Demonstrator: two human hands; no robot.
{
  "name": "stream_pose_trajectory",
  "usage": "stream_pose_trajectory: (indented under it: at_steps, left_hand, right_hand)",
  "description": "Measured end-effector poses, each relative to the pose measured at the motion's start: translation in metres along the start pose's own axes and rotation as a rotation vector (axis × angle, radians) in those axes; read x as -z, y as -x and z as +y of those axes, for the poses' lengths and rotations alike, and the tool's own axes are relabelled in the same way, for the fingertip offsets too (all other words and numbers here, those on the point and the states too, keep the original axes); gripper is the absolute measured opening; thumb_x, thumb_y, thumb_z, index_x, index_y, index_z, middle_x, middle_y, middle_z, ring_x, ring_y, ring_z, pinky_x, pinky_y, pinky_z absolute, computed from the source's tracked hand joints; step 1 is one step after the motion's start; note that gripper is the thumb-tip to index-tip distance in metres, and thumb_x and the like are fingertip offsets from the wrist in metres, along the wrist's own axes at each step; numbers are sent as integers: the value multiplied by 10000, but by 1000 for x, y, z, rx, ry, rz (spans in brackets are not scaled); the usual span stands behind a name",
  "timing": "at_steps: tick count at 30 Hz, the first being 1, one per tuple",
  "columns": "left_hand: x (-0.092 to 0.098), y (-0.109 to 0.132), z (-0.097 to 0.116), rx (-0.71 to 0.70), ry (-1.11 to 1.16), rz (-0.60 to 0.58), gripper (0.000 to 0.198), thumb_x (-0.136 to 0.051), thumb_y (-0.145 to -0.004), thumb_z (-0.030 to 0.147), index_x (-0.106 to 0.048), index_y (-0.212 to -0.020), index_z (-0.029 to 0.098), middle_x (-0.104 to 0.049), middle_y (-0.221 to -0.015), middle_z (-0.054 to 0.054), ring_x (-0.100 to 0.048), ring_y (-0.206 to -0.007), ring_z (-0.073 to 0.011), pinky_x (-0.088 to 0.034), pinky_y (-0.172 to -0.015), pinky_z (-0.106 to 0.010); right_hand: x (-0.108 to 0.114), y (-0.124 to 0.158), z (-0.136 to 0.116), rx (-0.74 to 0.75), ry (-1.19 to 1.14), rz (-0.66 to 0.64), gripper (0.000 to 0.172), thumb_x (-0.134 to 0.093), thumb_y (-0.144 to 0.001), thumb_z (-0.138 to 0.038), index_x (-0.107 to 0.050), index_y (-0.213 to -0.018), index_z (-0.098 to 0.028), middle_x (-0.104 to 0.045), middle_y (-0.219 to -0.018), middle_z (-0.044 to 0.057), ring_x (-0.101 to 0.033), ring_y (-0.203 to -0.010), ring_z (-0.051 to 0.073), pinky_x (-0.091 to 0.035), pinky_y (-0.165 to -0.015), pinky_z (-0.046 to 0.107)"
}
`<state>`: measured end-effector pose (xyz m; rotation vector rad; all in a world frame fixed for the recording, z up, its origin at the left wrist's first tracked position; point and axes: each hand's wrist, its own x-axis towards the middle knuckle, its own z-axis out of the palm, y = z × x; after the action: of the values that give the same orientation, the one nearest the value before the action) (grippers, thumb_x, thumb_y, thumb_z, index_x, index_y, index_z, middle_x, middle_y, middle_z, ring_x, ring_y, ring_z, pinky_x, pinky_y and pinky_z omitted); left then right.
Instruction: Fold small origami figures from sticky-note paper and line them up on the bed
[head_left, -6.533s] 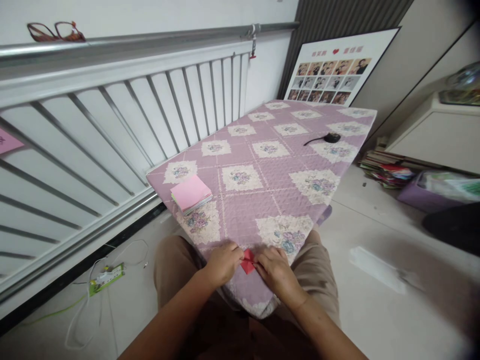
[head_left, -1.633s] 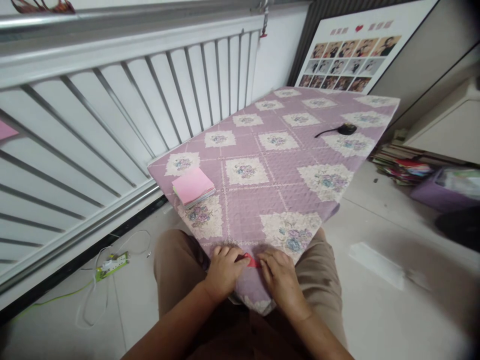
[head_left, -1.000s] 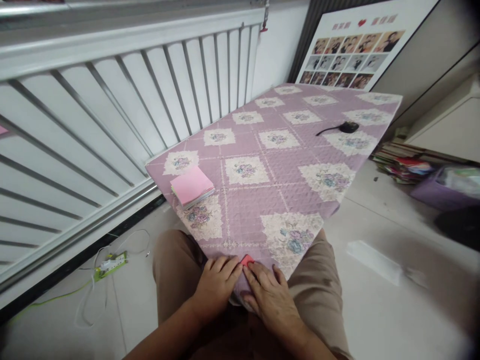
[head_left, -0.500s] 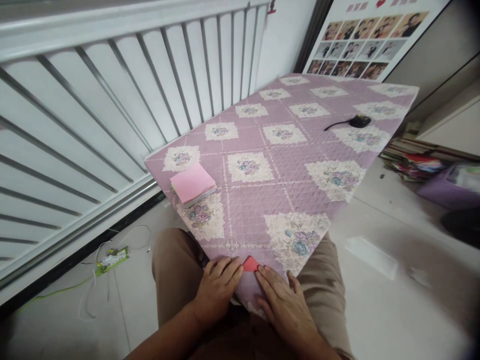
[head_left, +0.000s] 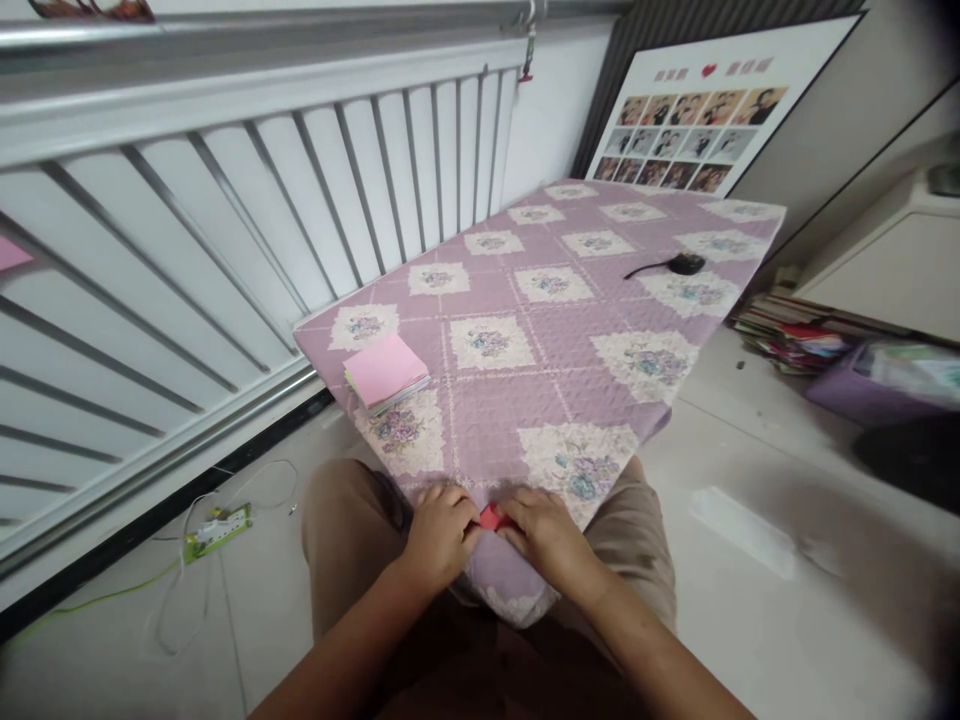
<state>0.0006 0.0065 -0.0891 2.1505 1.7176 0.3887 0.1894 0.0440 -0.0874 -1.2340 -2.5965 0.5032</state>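
A small folded piece of red paper [head_left: 491, 517] lies between my two hands, near the close corner of the cloth-covered table [head_left: 487, 420]. My left hand [head_left: 442, 530] has its fingers curled, with thumb and fingertips at the paper's left edge. On the other side my right hand [head_left: 544, 530] pinches the paper's right edge, and its fingers cover part of it. The exact folds are too small to make out. A stack of square paper [head_left: 388, 370] with a pink sheet on top sits farther off to the left.
A black object with a short cord [head_left: 685, 263] lies on the table's far right. A white radiator [head_left: 360, 190] runs along the left side. A power strip [head_left: 217, 530] with cables is on the floor at left. A photo board [head_left: 682, 120] leans at the back.
My hands have gone from lying flatter beside the red paper to curled fingers at its edges. Less of the paper shows. The camera view has shifted and tilted up slightly.
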Motion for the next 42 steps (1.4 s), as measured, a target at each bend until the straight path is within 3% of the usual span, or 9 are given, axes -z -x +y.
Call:
stream_pose_trajectory:
  at_steps: [4,12,19,26,30,38,42]
  left_hand:
    - [2,-1,1,-33,23,13,150,-625,-820,277,-664,-961,245,-623,-1021,-24,-510,-980,-215,-366,-871,-369]
    - [0,-9,3,-4,226,21,164,-547,-818,165,-678,-904,215,-670,-891,-23,-578,-871,-182,-407,-827,-325]
    - [-8,-19,6,114,407,98,169,-524,-767,86,-644,-836,183,-659,-831,-15,-580,-810,-156,-443,-758,-278]
    - [-3,-22,10,235,552,88,138,-508,-801,143,-624,-867,180,-657,-826,-4,-589,-770,-136,-453,-738,-259]
    - [5,-22,12,182,492,47,168,-495,-769,93,-635,-803,180,-637,-776,4,-567,-760,-138,-436,-731,-255]
    - [25,-24,12,108,399,1,166,-488,-708,86,-633,-716,166,-615,-699,6,-513,-657,-129,-386,-621,-230]
    - [40,-25,11,77,437,-88,231,-459,-679,66,-664,-723,163,-647,-698,1,-540,-649,-130,-390,-615,-228]
  right_hand:
    - [1,0,3,14,-47,9,122,-604,-839,-202,-654,-946,-231,-631,-857,24,-581,-860,187,-378,-770,313]
    - [12,-6,-1,36,-139,26,112,-559,-859,-209,-662,-902,-223,-655,-834,11,-597,-796,155,-418,-731,273]
    - [9,-14,-5,56,-133,69,155,-508,-867,-168,-649,-812,-199,-638,-780,23,-595,-738,154,-446,-676,252]
    - [1,-14,-17,-51,-53,173,154,-462,-858,-162,-613,-844,-194,-654,-775,42,-624,-693,161,-440,-624,250]
    - [6,-12,-24,-107,-102,167,130,-438,-855,-151,-555,-845,-207,-629,-676,-5,-594,-582,135,-389,-547,224]
    - [25,-10,-27,131,-11,56,206,-404,-890,-172,-604,-869,-219,-632,-799,14,-584,-703,148,-412,-633,239]
    - [31,-9,-25,229,18,27,246,-406,-919,-218,-650,-886,-218,-629,-819,26,-575,-769,173,-434,-719,274]
